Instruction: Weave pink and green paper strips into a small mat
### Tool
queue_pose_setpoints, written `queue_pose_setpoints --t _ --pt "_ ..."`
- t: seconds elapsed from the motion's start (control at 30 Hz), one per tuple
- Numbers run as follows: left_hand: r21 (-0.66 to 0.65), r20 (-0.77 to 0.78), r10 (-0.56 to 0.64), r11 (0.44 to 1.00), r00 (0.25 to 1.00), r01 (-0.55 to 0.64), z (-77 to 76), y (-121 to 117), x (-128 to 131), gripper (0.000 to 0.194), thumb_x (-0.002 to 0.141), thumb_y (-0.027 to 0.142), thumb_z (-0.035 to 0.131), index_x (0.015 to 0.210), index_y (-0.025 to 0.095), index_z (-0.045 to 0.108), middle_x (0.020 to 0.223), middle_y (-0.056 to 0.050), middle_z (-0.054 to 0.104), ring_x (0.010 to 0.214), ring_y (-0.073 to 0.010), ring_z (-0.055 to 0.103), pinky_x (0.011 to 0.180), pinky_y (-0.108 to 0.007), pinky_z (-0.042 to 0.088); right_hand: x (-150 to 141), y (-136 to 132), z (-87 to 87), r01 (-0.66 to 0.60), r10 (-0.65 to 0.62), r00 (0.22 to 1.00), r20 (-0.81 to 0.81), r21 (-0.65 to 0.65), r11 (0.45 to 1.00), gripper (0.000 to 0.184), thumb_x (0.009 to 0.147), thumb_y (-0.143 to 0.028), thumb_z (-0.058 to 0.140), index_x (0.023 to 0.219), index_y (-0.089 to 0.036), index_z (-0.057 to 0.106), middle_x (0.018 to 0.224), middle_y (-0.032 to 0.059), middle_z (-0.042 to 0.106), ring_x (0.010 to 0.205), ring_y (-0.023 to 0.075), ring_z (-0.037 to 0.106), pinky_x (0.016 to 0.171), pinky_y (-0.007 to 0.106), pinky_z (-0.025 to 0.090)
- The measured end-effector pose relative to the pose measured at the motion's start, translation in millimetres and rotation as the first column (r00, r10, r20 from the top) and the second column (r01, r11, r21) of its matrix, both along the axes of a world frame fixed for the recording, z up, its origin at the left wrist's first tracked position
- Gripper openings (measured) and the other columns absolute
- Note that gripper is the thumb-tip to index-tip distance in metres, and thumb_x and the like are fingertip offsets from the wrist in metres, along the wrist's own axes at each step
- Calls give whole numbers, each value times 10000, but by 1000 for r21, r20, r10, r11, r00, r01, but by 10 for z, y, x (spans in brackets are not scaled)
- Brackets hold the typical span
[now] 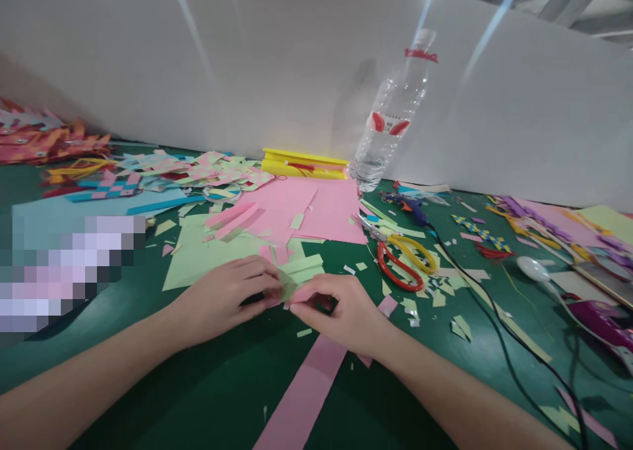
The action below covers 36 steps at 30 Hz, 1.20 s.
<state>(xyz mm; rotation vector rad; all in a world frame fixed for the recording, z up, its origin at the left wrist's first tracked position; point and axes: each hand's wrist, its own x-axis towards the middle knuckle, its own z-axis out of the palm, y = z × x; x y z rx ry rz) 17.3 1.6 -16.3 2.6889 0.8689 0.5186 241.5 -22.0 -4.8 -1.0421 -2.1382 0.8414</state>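
My left hand [235,298] is closed in a pinch on small pink and green paper strips [289,284] at the middle of the table. From the other side, my right hand [349,308] pinches the same strips, thumb and forefinger together. The fingers partly hide how the strips lie over each other. A long pink paper strip [306,394] runs from under my right hand to the bottom edge. Behind my hands lie a light green sheet [185,249] and a pink sheet [331,206]. Scissors [403,259] with red and yellow handles rest right of them.
A plastic bottle [388,124] and a yellow folded piece [301,163] stand by the white wall. A blue glue gun [413,207] trails a black cord past my right forearm. Green scraps [462,328], a white spoon [533,269] and a purple tool [601,328] lie right. Paper strips [217,170] pile up left.
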Motion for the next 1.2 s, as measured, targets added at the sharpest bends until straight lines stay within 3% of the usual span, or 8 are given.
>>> queue_pose_setpoints --t 0.07,0.17,0.3,0.43,0.57,0.8,1.0,1.2 --pt "7 3 -5 1000 1000 5 -4 3 -4 193 960 250 457 1030 220 634 1068 -66 630 975 -195 578 817 -311 471 39 7 27 -23 23 1000 -7 -29 999 112 816 -221 616 810 -167 713 678 -4 654 551 87 501 506 193 358" --pt "20 -6 -14 1000 1000 14 -9 10 -9 203 970 255 436 1016 210 629 1062 -66 632 983 -199 579 827 -315 466 88 27 38 -130 130 991 15 50 990 115 816 -219 624 804 -168 726 638 -12 653 522 76 493 514 188 366" --pt "34 -34 2 999 999 -1 -22 17 2 186 971 264 446 995 209 622 1061 -53 645 998 -198 580 873 -329 448 107 40 -18 -323 296 943 154 193 927 128 828 -219 622 754 -180 718 601 -20 644 550 86 528 561 204 375" --pt "59 -42 54 997 998 -51 -29 11 49 186 960 260 462 1054 202 611 1060 -56 659 997 -210 582 872 -348 450 101 34 -84 -414 337 891 303 239 878 160 861 -239 581 775 -206 711 680 -8 704 638 114 591 604 228 381" --pt "74 -52 128 990 990 -124 -39 -11 115 172 921 275 512 1027 199 624 1028 -56 667 972 -228 577 810 -353 466 104 34 -94 -437 338 872 353 254 863 169 874 -252 563 791 -211 704 709 -12 714 655 117 602 603 236 374" --pt "80 -36 191 979 981 -187 -47 -53 171 148 860 268 596 994 215 628 983 -53 661 940 -238 574 758 -342 466 105 26 -83 -429 300 863 407 275 861 276 881 -277 528 643 -195 640 606 -6 639 594 117 547 567 247 343" --pt "55 -5 194 980 981 -194 -60 -70 171 167 892 301 537 1002 207 620 1007 -62 650 944 -230 566 759 -337 470 104 18 -68 -417 297 866 403 250 874 295 880 -283 527 613 -191 613 596 -6 620 568 110 512 559 244 327" --pt "17 37 214 977 976 -214 -39 -88 186 187 931 326 467 960 194 596 971 -63 647 919 -220 568 755 -336 469 91 19 -16 -359 296 889 350 130 924 256 866 -246 576 623 -182 624 570 -38 579 537 84 470 531 218 308"
